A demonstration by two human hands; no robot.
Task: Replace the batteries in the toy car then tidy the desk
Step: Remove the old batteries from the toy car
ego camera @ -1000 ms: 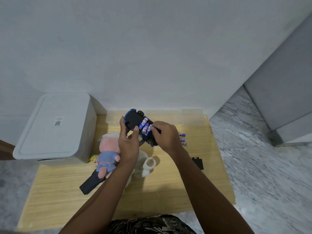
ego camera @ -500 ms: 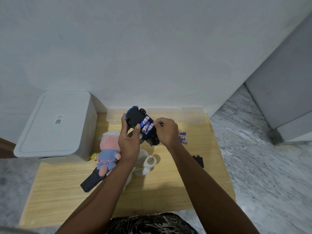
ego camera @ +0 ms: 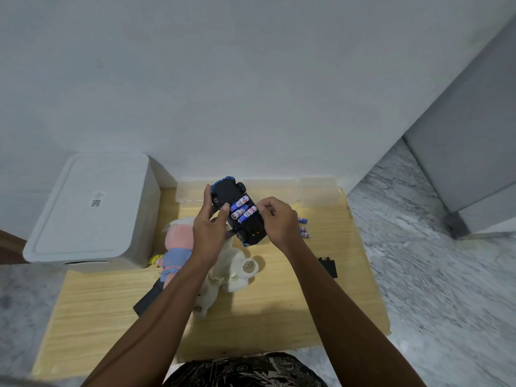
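Nearest, a white plush toy [ego camera: 234, 272] is lying on the wooden table [ego camera: 279, 317], its tag lettering too small to read. Above it the left hand [ego camera: 209, 233] is gripping the upturned toy car [ego camera: 237, 210], fingers curled round the body. The right hand [ego camera: 279, 219] is pinching at the batteries [ego camera: 243, 209], blue-labelled, wording illegible. Spare batteries [ego camera: 303, 227] are lying half-hidden behind that hand.

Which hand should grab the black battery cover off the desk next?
Right. The battery cover lies on its side of the desk, and the left hand grips the toy car, while the right hand only fingers the batteries.
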